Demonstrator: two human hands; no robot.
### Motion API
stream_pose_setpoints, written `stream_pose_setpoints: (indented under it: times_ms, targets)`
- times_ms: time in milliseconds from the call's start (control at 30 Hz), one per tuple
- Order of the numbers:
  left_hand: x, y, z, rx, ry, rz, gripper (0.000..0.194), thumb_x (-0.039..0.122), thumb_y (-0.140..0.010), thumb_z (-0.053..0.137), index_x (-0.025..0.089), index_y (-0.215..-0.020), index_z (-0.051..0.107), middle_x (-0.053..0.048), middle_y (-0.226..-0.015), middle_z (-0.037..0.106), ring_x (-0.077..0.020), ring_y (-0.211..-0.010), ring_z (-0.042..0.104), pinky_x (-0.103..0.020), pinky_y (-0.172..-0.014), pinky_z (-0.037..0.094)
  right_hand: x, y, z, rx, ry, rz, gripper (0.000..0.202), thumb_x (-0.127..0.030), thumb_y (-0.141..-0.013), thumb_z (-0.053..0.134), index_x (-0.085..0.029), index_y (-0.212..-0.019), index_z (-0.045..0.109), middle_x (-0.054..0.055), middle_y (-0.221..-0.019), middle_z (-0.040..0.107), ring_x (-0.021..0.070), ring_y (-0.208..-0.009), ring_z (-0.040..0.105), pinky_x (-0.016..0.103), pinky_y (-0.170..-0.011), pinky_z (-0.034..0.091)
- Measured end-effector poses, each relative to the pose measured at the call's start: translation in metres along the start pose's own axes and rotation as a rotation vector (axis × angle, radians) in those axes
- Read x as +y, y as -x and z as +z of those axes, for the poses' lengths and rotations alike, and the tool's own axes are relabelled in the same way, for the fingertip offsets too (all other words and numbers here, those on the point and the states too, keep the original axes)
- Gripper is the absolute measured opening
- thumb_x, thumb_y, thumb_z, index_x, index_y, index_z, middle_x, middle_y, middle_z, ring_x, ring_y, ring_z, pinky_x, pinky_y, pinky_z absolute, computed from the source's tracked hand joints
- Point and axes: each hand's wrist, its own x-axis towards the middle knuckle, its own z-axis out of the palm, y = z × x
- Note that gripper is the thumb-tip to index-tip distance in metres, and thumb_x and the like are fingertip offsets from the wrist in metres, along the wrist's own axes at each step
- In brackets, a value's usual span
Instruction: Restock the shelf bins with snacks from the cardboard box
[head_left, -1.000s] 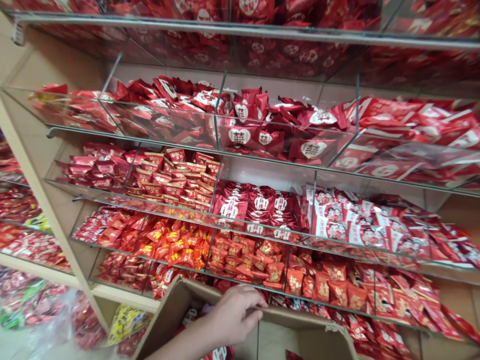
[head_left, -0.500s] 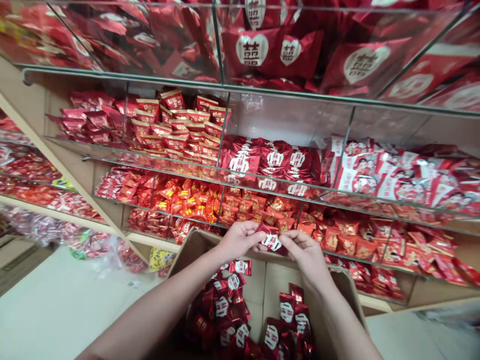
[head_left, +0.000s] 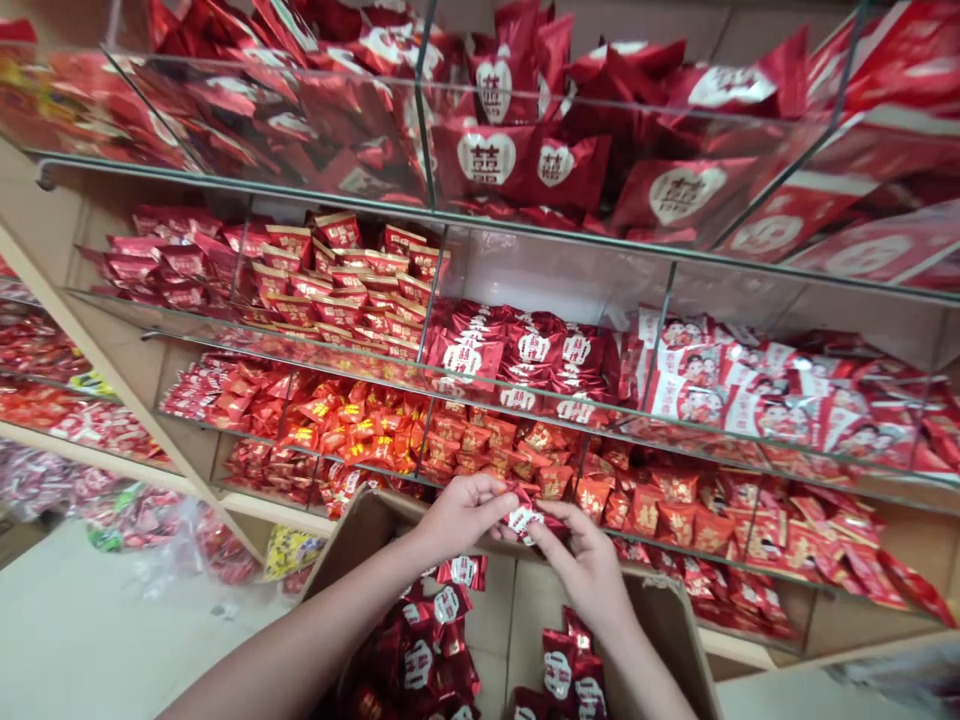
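Above a cardboard box [head_left: 679, 610], my left hand [head_left: 469, 515] and my right hand [head_left: 585, 555] both grip a small red candy packet [head_left: 523, 520] with a white label. The left thumb lies on its left end, and the right fingers pinch its right side; part of the packet is hidden behind them. Inside the box, similar dark red packets [head_left: 420, 660] form a heap on the left, with another group of red packets [head_left: 566, 670] on the right. Bare cardboard shows between the two groups.
Just beyond the box stand shelves with glass dividers [head_left: 664, 335]. Matching red packets [head_left: 536, 345] fill the middle compartment, beside gold-edged packets [head_left: 337, 285] and white-and-red packets [head_left: 720, 390]. Larger red bags [head_left: 487, 160] lie on the upper shelf. Orange packets [head_left: 360, 415] sit lower down.
The view has tilted up, so the shelves appear lower. My right hand has shifted closer to the left hand, and the packet between them has turned and tilted.
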Motion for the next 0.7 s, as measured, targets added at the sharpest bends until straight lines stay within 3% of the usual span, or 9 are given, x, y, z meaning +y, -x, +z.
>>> stream_pose_setpoints:
  times_ms: [67, 167, 233, 300, 367, 467, 567, 700]
  targets:
    - [-0.001, 0.001, -0.001, 0.040, 0.016, 0.034, 0.034, 0.046, -0.077, 0.051, 0.013, -0.073, 0.055, 0.000, -0.058, 0.062, -0.0106, -0.053, 0.060, -0.020, -0.051, 0.044, -0.019, 0.006, -0.007, 0.089, 0.179, -0.103, 0.022, -0.033, -0.077, 0.055, -0.019, -0.094, 0.057, 0.006, -0.089, 0.065, 0.0188, -0.080, 0.061, 0.031, -0.070, 0.049]
    - [-0.004, 0.002, -0.002, 0.051, 0.032, 0.084, 0.030, 0.043, -0.079, 0.051, 0.013, -0.080, 0.054, -0.002, -0.067, 0.065, -0.0110, -0.059, 0.061, -0.021, -0.055, 0.044, -0.067, 0.005, -0.028, 0.265, 0.482, -0.415, 0.022, -0.028, -0.077, 0.055, -0.021, -0.098, 0.055, 0.006, -0.091, 0.064, 0.0175, -0.079, 0.060, 0.029, -0.070, 0.048]
    - [-0.006, 0.002, -0.003, 0.032, 0.029, 0.092, 0.029, 0.040, -0.077, 0.055, 0.012, -0.085, 0.054, -0.003, -0.071, 0.065, -0.0110, -0.061, 0.061, -0.021, -0.056, 0.044, -0.104, -0.011, -0.042, 0.320, 0.697, -0.603, 0.023, -0.028, -0.079, 0.053, -0.021, -0.101, 0.054, 0.006, -0.090, 0.063, 0.0179, -0.077, 0.059, 0.030, -0.069, 0.047]
    - [-0.008, 0.003, -0.002, 0.018, 0.013, 0.094, 0.029, 0.039, -0.076, 0.057, 0.012, -0.086, 0.054, -0.003, -0.070, 0.065, -0.0110, -0.061, 0.061, -0.022, -0.057, 0.044, -0.137, -0.040, -0.052, 0.311, 0.973, -0.677, 0.025, -0.029, -0.082, 0.047, -0.017, -0.102, 0.055, 0.010, -0.088, 0.064, 0.0213, -0.078, 0.058, 0.034, -0.070, 0.046]
    - [-0.009, 0.003, -0.002, 0.012, -0.006, 0.096, 0.027, 0.038, -0.076, 0.057, 0.012, -0.085, 0.054, -0.003, -0.070, 0.065, -0.0108, -0.061, 0.060, -0.023, -0.058, 0.045, -0.161, -0.077, -0.056, 0.227, 1.272, -0.640, 0.025, -0.024, -0.083, 0.040, -0.013, -0.098, 0.058, 0.013, -0.083, 0.064, 0.0251, -0.078, 0.058, 0.038, -0.069, 0.045]
    - [-0.009, 0.005, -0.001, 0.010, -0.024, 0.104, 0.026, 0.036, -0.076, 0.057, 0.012, -0.085, 0.054, -0.004, -0.071, 0.064, -0.0110, -0.063, 0.060, -0.024, -0.061, 0.045, -0.176, -0.130, -0.053, 0.033, 1.563, -0.423, 0.026, -0.013, -0.079, 0.039, -0.008, -0.093, 0.061, 0.018, -0.081, 0.065, 0.0263, -0.079, 0.060, 0.036, -0.069, 0.045]
    - [-0.009, 0.007, -0.001, 0.021, -0.033, 0.107, 0.025, 0.035, -0.076, 0.057, 0.012, -0.084, 0.055, -0.004, -0.071, 0.064, -0.0116, -0.063, 0.060, -0.025, -0.062, 0.045, -0.176, -0.167, -0.048, -0.149, 1.645, -0.209, 0.028, -0.010, -0.075, 0.044, -0.008, -0.096, 0.063, 0.019, -0.088, 0.066, 0.0248, -0.086, 0.061, 0.031, -0.073, 0.045]
    - [-0.009, 0.009, -0.001, 0.015, -0.033, 0.105, 0.024, 0.034, -0.075, 0.057, 0.012, -0.084, 0.056, -0.004, -0.070, 0.065, -0.0127, -0.064, 0.060, -0.027, -0.065, 0.046, -0.170, -0.190, -0.045, -0.267, 1.673, -0.130, 0.030, -0.008, -0.069, 0.051, -0.011, -0.095, 0.065, 0.016, -0.092, 0.066, 0.0249, -0.088, 0.062, 0.030, -0.073, 0.046]
